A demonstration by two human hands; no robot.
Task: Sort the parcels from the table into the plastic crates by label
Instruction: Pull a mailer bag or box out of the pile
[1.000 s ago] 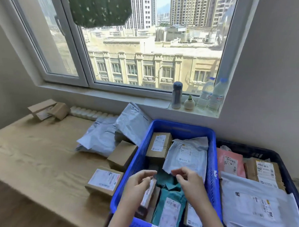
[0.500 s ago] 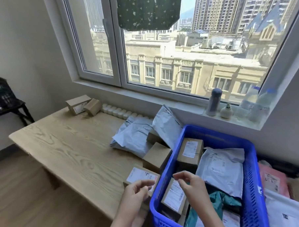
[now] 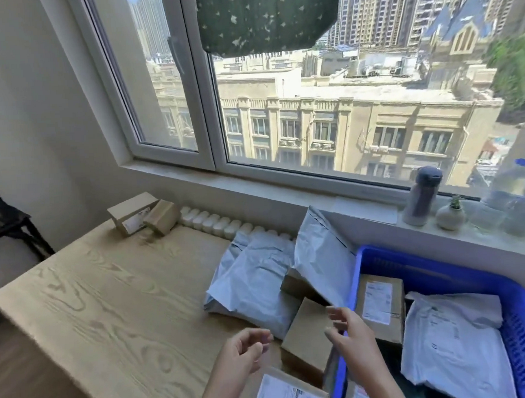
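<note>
My left hand (image 3: pixel 242 354) hovers over the wooden table (image 3: pixel 109 295) with fingers loosely curled and empty. My right hand (image 3: pixel 351 333) hangs at the left wall of the blue crate (image 3: pixel 438 263), fingers relaxed, holding nothing. Between the hands stands a plain brown box (image 3: pixel 306 344). A labelled box (image 3: pixel 289 393) lies at the bottom edge under my left hand. Two pale grey mailer bags (image 3: pixel 256 286) (image 3: pixel 321 262) lie behind, with a box (image 3: pixel 295 286) partly hidden under them. Inside the crate sit a labelled box (image 3: pixel 380 305) and a white mailer (image 3: pixel 451 341).
Two small boxes (image 3: pixel 144 216) stand at the table's far left corner beside a row of white bottles (image 3: pixel 217 223). The window sill holds a grey flask (image 3: pixel 422 196), a small potted plant (image 3: pixel 450 216) and clear bottles. A dark stand (image 3: pixel 3 219) is at the left wall.
The view swung left from the crates toward the table. Both hands lifted out of the blue crate; my left hand now is over the table, my right at the crate's left wall.
</note>
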